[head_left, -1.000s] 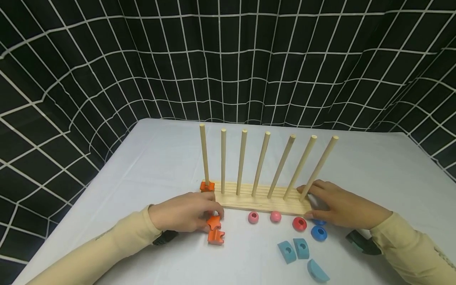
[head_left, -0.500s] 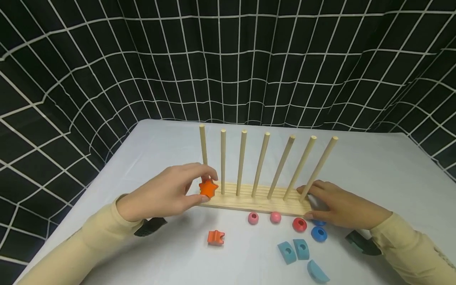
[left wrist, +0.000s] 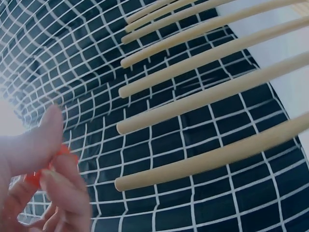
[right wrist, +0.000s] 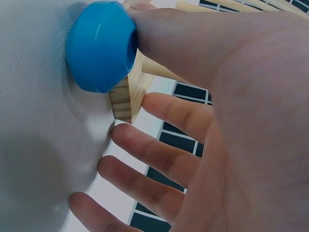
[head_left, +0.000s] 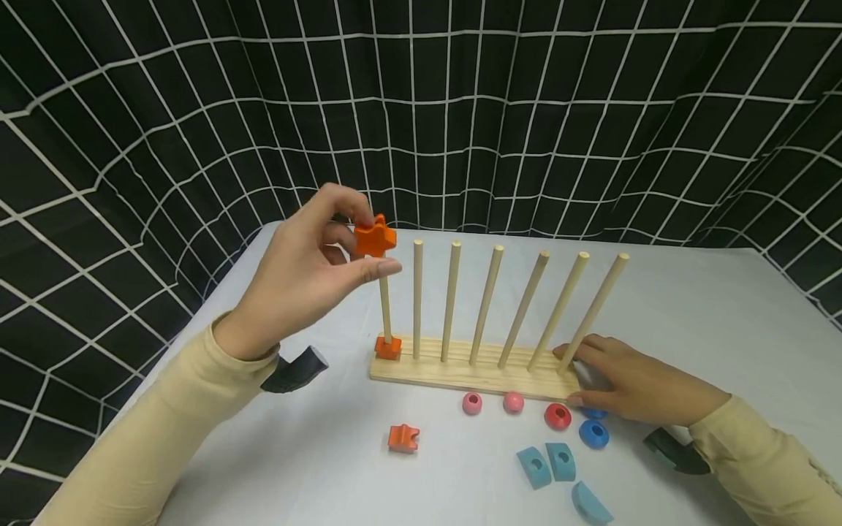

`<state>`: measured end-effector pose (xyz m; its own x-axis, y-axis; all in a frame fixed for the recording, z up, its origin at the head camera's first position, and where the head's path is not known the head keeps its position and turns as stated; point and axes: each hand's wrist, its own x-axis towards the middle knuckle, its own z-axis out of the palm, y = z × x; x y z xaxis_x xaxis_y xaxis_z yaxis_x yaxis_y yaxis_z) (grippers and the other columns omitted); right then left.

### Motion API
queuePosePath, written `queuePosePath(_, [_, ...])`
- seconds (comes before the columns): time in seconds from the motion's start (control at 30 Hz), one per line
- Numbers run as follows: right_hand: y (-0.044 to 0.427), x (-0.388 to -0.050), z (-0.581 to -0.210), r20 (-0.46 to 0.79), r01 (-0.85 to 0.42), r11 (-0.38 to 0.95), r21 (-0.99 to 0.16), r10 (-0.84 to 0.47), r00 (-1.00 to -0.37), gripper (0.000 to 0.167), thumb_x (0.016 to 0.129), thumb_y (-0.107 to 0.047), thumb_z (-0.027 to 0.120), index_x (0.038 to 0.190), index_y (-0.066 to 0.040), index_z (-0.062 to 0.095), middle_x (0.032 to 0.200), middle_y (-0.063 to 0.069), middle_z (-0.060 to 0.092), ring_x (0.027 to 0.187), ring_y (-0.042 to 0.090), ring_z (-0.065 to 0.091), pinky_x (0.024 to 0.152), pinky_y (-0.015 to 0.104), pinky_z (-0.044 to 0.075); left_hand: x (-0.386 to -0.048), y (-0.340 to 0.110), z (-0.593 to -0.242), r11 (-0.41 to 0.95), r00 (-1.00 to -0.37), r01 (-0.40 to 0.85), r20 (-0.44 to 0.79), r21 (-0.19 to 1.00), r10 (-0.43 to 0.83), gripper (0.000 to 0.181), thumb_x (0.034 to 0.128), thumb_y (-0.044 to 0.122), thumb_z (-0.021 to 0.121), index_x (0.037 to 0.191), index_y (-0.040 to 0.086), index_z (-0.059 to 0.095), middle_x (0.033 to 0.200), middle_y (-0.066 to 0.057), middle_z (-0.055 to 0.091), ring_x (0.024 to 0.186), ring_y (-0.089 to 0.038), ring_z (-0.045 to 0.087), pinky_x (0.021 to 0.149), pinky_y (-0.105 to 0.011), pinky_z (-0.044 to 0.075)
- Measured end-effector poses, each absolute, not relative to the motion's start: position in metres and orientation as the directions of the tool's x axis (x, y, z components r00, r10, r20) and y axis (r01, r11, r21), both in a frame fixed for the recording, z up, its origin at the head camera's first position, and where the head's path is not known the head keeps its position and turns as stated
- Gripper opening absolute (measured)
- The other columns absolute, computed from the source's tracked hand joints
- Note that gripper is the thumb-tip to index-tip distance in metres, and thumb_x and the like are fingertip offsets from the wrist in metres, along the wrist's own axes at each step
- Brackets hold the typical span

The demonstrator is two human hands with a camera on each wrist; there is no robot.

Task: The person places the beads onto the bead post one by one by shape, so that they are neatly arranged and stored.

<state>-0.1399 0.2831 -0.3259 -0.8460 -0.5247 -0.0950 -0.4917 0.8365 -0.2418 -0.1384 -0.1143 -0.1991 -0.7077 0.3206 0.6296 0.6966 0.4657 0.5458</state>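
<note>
My left hand [head_left: 296, 263] is raised at the leftmost peg [head_left: 385, 310], pinching an orange star bead [head_left: 373, 238] between thumb and fingers. In the left wrist view, the bead [left wrist: 34, 179] is partly hidden by the fingers and sits apart from that peg's tip. Another orange star bead [head_left: 388, 348] is at the bottom of the same peg. The wooden peg base [head_left: 434, 370] carries a row of several upright pegs. At its right end my right hand [head_left: 631, 380] grips it, thumb on the near side and index finger on the far side.
A loose orange bead [head_left: 403, 438] lies in front of the base. Along the near edge are pink beads [head_left: 471, 403], a red bead [head_left: 558, 416] and blue beads [head_left: 595, 434]. Light-blue half-round pieces [head_left: 534, 467] lie closer in on the white table [head_left: 316, 467].
My left hand has picked up one orange star bead from the table and lifted it to the top of the leftmost peg. The right hand has stayed at the base's right end.
</note>
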Motion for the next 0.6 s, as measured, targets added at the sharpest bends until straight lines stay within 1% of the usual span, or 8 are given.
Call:
queuePosePath(0.1, [0.284,-0.140,-0.326,-0.088,-0.495,0.834,-0.243,-0.527,-0.845,0.075,0.078,-0.064,0.064,0.135,-0.016,0.052,0.127,0.011,0.054,0.118,0.037,0.052,0.089,0.056,0.047,-0.146,-0.113,-0.194,0.433,-0.757,0.647,0.599,0.628,0.263,0.046,0.0764,0.010,0.080,0.107,0.006,0.046,0.105,-0.002,0.057,0.063,-0.014,0.060,0.053,-0.027,0.047])
queuePosePath(0.2, [0.284,-0.140,-0.326,-0.083,-0.498,0.830,-0.250,-0.531,-0.843,0.075,0.078,-0.065,0.063,0.134,-0.017,0.053,0.126,0.009,0.055,0.117,0.036,0.053,0.089,0.055,0.047,-0.153,-0.114,-0.191,0.413,-0.791,0.606,0.569,0.680,0.223,0.043,0.0788,0.010,0.078,0.106,0.006,0.046,0.107,-0.003,0.057,0.069,-0.017,0.061,0.061,-0.028,0.051])
queuePosePath(0.27, [0.284,-0.140,-0.326,-0.092,-0.489,0.834,-0.258,-0.525,-0.846,0.075,0.076,-0.068,0.061,0.133,-0.019,0.053,0.126,0.009,0.055,0.116,0.035,0.053,0.088,0.056,0.047,-0.157,-0.115,-0.191,0.420,-0.802,0.590,0.560,0.690,0.207,0.041,0.0795,0.012,0.078,0.105,0.006,0.047,0.107,-0.002,0.057,0.074,-0.016,0.063,0.069,-0.028,0.051])
queuePosePath(0.33, [0.284,-0.141,-0.327,-0.102,-0.480,0.835,-0.268,-0.520,-0.848,0.076,0.075,-0.071,0.059,0.132,-0.021,0.053,0.126,0.008,0.055,0.115,0.033,0.053,0.087,0.056,0.048,-0.161,-0.116,-0.192,0.445,-0.806,0.580,0.560,0.683,0.191,0.039,0.0796,0.015,0.078,0.105,0.007,0.050,0.109,-0.001,0.057,0.077,-0.014,0.063,0.073,-0.028,0.051])
queuePosePath(0.4, [0.285,-0.141,-0.327,-0.111,-0.473,0.837,-0.276,-0.516,-0.849,0.075,0.074,-0.073,0.058,0.130,-0.023,0.053,0.126,0.008,0.054,0.115,0.033,0.052,0.087,0.057,0.047,-0.164,-0.117,-0.194,0.473,-0.809,0.571,0.560,0.671,0.182,0.039,0.0794,0.018,0.079,0.105,0.008,0.052,0.108,0.000,0.057,0.075,-0.014,0.061,0.072,-0.029,0.051])
queuePosePath(0.5, [0.285,-0.141,-0.327,-0.104,-0.478,0.833,-0.279,-0.521,-0.847,0.074,0.075,-0.074,0.057,0.130,-0.024,0.053,0.126,0.008,0.055,0.115,0.033,0.052,0.088,0.058,0.047,-0.168,-0.117,-0.197,0.503,-0.818,0.556,0.545,0.662,0.186,0.037,0.0794,0.022,0.079,0.106,0.011,0.055,0.106,0.002,0.060,0.071,-0.014,0.059,0.068,-0.031,0.050])
queuePosePath(0.6, [0.285,-0.141,-0.327,-0.101,-0.477,0.832,-0.284,-0.521,-0.848,0.072,0.075,-0.073,0.057,0.130,-0.027,0.053,0.126,0.008,0.054,0.116,0.035,0.052,0.088,0.060,0.045,-0.172,-0.116,-0.199,0.495,-0.838,0.534,0.506,0.685,0.203,0.034,0.0811,0.024,0.077,0.106,0.014,0.057,0.104,0.003,0.062,0.070,-0.015,0.060,0.068,-0.034,0.049])
